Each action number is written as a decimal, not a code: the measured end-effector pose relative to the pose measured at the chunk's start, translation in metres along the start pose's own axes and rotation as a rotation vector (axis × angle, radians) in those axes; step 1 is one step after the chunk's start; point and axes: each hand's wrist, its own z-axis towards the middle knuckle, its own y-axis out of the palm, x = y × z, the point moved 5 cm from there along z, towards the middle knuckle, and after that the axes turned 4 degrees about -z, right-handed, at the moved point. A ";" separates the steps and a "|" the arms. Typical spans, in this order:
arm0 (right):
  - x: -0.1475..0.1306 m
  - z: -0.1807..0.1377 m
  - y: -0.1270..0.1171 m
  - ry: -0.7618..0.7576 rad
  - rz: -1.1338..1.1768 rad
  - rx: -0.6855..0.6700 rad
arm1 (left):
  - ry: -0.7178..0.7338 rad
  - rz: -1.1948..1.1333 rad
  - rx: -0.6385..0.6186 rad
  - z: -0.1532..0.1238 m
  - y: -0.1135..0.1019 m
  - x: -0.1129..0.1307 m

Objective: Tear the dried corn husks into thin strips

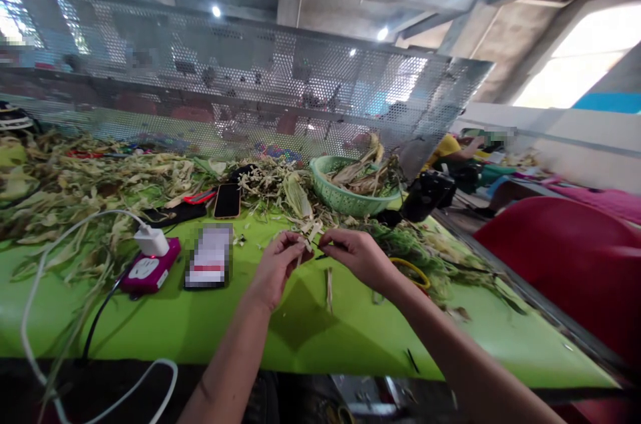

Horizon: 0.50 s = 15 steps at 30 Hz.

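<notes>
My left hand is closed, thumb against fingers, on a small pale piece of dried corn husk whose strips stick up above the fingertips. Close beside it, my right hand is held in a pinch, its fingertips almost meeting the husk. Something thin and dark seems to show at those fingertips, too small to name. Below the hands, a narrow husk strip lies on the green tabletop. Just beyond them are a folded husk leaf and a pile of small twisted husk pieces.
Loose husks cover the left and back. A green basket holds more husk. Two phones, one a black phone, a red-handled cutter and a purple power strip with a white cable lie left. A red chair stands right.
</notes>
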 end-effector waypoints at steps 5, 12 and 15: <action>-0.030 -0.010 0.000 -0.189 -0.363 0.018 | 0.087 0.287 0.076 0.003 -0.004 0.004; -0.047 -0.014 0.005 -0.350 -0.508 -0.019 | 0.267 0.697 0.039 -0.004 0.007 0.008; -0.034 -0.009 -0.003 -0.315 -0.355 0.001 | 0.221 0.657 -0.049 -0.005 0.012 0.000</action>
